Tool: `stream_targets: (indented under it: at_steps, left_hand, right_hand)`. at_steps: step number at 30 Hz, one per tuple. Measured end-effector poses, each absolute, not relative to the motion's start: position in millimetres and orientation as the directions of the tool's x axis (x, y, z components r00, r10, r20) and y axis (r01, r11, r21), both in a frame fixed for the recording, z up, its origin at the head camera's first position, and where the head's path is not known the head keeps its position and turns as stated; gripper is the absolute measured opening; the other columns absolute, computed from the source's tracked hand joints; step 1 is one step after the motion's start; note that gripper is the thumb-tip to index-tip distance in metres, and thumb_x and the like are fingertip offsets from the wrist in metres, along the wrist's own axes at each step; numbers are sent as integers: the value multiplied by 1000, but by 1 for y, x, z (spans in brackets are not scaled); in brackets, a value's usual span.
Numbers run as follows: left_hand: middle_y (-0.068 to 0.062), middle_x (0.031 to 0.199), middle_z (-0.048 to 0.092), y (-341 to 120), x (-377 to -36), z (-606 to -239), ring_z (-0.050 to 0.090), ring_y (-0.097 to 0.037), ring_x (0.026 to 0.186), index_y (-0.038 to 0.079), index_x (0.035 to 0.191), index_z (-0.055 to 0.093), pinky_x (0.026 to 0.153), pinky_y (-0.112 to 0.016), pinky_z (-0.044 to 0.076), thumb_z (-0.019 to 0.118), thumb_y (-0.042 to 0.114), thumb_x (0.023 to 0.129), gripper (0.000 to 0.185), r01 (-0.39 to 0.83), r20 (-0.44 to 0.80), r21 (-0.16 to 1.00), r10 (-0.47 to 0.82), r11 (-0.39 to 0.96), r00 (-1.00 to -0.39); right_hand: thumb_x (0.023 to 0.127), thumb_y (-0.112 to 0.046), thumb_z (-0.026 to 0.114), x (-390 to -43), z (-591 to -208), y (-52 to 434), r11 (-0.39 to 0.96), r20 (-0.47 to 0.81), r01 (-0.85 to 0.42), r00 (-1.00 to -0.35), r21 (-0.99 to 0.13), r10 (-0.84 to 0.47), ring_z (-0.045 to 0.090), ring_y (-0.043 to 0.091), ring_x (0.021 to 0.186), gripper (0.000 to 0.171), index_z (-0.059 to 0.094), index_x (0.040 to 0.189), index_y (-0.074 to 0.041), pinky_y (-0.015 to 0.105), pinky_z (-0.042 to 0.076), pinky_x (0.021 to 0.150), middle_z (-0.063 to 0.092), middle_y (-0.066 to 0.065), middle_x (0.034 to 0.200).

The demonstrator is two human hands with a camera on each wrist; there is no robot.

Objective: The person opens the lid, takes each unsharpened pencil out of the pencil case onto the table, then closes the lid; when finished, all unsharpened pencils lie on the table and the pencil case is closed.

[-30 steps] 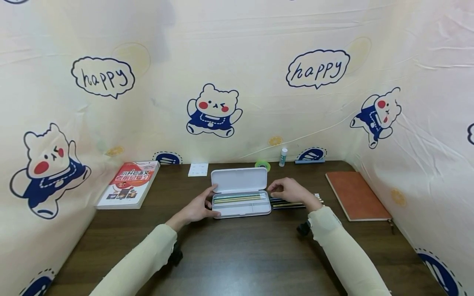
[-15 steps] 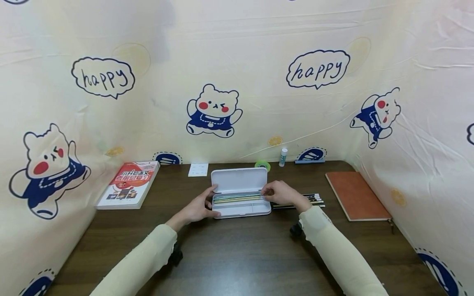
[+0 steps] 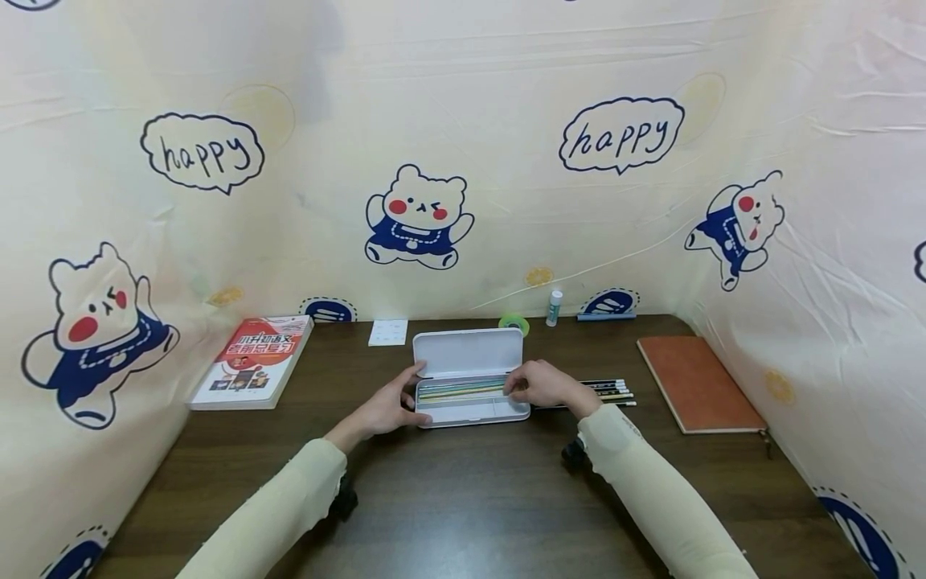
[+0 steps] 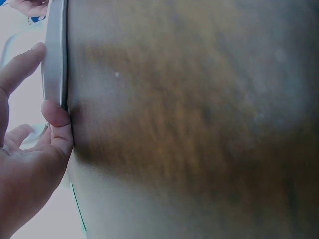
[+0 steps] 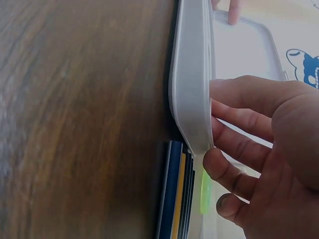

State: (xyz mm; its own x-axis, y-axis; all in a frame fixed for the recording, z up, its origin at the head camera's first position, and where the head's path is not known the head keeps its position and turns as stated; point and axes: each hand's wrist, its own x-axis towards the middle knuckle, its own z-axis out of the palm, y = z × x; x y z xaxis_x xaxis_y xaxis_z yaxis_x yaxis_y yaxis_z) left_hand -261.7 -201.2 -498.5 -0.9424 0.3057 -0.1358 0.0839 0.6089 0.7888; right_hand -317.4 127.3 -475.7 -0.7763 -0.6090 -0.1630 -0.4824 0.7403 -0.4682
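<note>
A white pencil case point(image 3: 470, 413) lies with its lid raised, several striped pencils point(image 3: 456, 391) in its rear compartment. My left hand point(image 3: 385, 406) grips the case's left end, thumb at the front corner and a finger near the lid hinge; the left wrist view shows the thumb and fingers of that hand point(image 4: 37, 144) along the rim. My right hand point(image 3: 538, 383) reaches over the right end of the case, thumb and fingers pinched at the pencils' ends. In the right wrist view, the fingertips of this hand point(image 5: 259, 134) pass behind the case wall point(image 5: 192, 79) and are hidden.
More dark pencils point(image 3: 611, 392) lie just right of the case, partly under my right forearm. Behind stand green tape point(image 3: 514, 322), a glue stick point(image 3: 554, 308) and a white paper pad point(image 3: 388, 332). A book point(image 3: 253, 362) lies left, a brown notebook point(image 3: 698, 384) right.
My right hand has moved left from above the loose pencils to over the case's right end, its fingertips now inside. My left hand and the case stay in place.
</note>
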Motion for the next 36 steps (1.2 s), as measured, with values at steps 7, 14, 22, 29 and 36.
stream_targets:
  at_steps: [7, 14, 22, 29, 36]
  left_hand:
    - [-12, 143, 50, -200, -261, -499, 54, -17, 91, 24, 159, 23, 74, -30, 45, 87, 22, 78, 104, 91, -131, 785, 308, 613, -942]
    - [-12, 143, 50, -200, -261, -499, 54, -17, 92, 24, 159, 23, 76, -30, 45, 87, 21, 78, 103, 98, -123, 786, 310, 610, -943]
    - [-12, 143, 50, -200, -261, -500, 54, -17, 91, 23, 159, 23, 75, -30, 46, 87, 21, 78, 103, 98, -120, 786, 307, 610, -944]
    - [-12, 144, 50, -200, -262, -499, 54, -17, 91, 24, 159, 23, 75, -30, 45, 87, 22, 77, 105, 89, -127, 786, 301, 611, -945]
    - [-12, 143, 50, -201, -262, -499, 54, -17, 91, 24, 159, 23, 75, -30, 45, 87, 22, 77, 104, 94, -125, 786, 306, 611, -944]
  right_hand:
    - [93, -14, 69, -316, -474, 123, 746, -172, -497, -770, -444, -615, 56, 9, 82, 10, 77, 96, -20, 32, 49, 82, 69, -7, 91]
    - [92, -12, 70, -317, -473, 123, 739, -166, -476, -777, -476, -607, 55, 10, 78, 10, 73, 89, -21, 29, 48, 76, 65, -8, 83]
    - [90, -10, 72, -318, -475, 123, 722, -140, -477, -779, -502, -612, 55, 9, 76, 12, 72, 86, -21, 27, 46, 74, 64, -8, 79]
    - [90, -9, 71, -318, -473, 126, 709, -120, -477, -781, -520, -614, 56, 9, 76, 12, 72, 87, -20, 26, 47, 72, 65, -8, 81]
    - [91, -10, 70, -317, -462, 141, 678, -70, -504, -773, -534, -630, 56, 9, 76, 9, 75, 90, -17, 26, 48, 71, 67, -7, 82]
